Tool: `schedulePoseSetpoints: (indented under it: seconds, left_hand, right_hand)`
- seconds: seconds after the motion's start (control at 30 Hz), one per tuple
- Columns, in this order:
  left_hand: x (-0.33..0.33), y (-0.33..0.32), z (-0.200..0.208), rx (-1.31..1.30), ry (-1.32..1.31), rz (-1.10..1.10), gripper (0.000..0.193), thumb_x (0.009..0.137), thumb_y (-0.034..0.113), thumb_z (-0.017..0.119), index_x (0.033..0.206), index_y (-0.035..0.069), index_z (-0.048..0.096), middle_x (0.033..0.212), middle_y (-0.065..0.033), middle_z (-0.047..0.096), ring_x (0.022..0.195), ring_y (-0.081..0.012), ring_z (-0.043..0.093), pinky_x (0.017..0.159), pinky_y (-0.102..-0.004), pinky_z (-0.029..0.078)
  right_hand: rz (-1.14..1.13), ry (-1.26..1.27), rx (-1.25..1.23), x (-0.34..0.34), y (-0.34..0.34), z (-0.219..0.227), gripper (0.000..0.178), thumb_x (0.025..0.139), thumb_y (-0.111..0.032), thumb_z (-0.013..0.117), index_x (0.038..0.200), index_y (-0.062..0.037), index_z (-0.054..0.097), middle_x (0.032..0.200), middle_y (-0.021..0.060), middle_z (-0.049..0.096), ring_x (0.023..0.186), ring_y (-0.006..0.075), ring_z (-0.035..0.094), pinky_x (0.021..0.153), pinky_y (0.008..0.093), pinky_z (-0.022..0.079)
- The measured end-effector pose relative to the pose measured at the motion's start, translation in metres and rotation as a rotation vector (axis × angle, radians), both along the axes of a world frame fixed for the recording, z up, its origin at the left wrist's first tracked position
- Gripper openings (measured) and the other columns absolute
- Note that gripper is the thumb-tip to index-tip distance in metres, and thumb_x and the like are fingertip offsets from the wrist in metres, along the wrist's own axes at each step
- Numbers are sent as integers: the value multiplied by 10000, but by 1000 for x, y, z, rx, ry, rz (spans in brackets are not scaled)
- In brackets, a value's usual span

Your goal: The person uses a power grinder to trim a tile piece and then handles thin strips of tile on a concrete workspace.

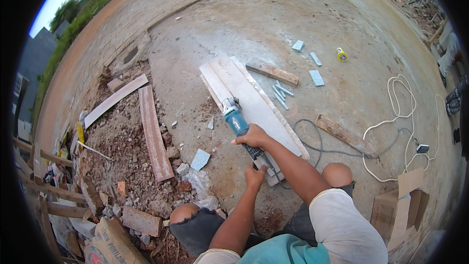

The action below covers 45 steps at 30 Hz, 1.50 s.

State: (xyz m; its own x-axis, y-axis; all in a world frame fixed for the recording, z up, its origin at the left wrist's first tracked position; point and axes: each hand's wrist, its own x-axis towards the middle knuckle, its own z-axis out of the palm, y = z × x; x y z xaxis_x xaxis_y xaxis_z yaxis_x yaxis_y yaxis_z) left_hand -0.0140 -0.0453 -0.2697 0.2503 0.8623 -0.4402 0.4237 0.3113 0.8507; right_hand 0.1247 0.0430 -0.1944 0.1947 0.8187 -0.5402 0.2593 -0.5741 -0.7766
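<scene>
- While both hands bear on the grinder (235,121), the left hand (255,178) is clasped around its rear end and the right hand (253,137) is clamped over its body, farther forward.
- Work: a long pale slab (266,112), lying low over the concrete (351,102), the grinder's head above its left part.
- Done, as I judge it: a seam (220,80) runs from the head to the slab's far end, marking off a narrow strip.
- Left, probably: the nearer stretch, then parting that strip; no open gap shows from here.
- To the left, on the rubble (124,139): a reddish strip (155,134) and a white strip (116,101), perhaps finished cuts.
- Hidden: most of the disc, the slab's near left edge beneath tool and hands, and whatever supports the slab. Whether the seam goes right through, I cannot tell.
- Farther right: the grey cord (337,153), partly covered by the right arm (295,164); at the rim, a dim person (450,54), cut off.
</scene>
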Motion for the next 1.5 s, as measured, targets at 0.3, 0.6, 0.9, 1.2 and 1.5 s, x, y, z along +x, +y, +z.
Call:
schedulePoseSetpoints:
  seconds: [0.3,0.6,0.9,1.2,1.5]
  left_hand:
    - [-1,0,6,0,30,-5,305,771,119,731,969,-92,633,829,-122,668,715,-173,610,646,-328,479]
    - [1,-2,14,32,64,5,321,751,155,752,927,-81,624,741,-89,610,650,-154,549,597,-333,449]
    - [-3,1,6,-17,79,-14,356,757,190,758,1002,-46,655,842,-141,693,738,-210,648,703,-342,487]
    - [-4,0,-3,-17,35,2,331,760,176,751,991,-42,658,846,-135,689,738,-202,644,700,-342,484]
    - [-2,0,-1,-29,78,-6,335,755,161,748,1006,-39,654,864,-140,693,760,-215,654,715,-346,484]
  right_hand:
    - [-1,-20,-9,-1,-8,2,809,549,-455,847,1077,91,570,1002,223,635,908,290,638,800,336,491]
    - [10,14,-10,1,-16,-4,849,537,-493,845,1063,121,585,1046,262,640,964,319,644,833,352,495]
    - [-2,3,-1,-1,-22,-8,785,542,-475,847,1024,93,600,992,228,648,906,293,648,796,342,497]
    - [13,11,-21,-1,-29,3,785,537,-479,848,1013,99,614,990,239,655,903,302,658,795,343,502]
    - [-9,2,-18,-1,-33,-1,762,536,-472,849,996,90,621,985,236,658,895,300,660,788,347,504]
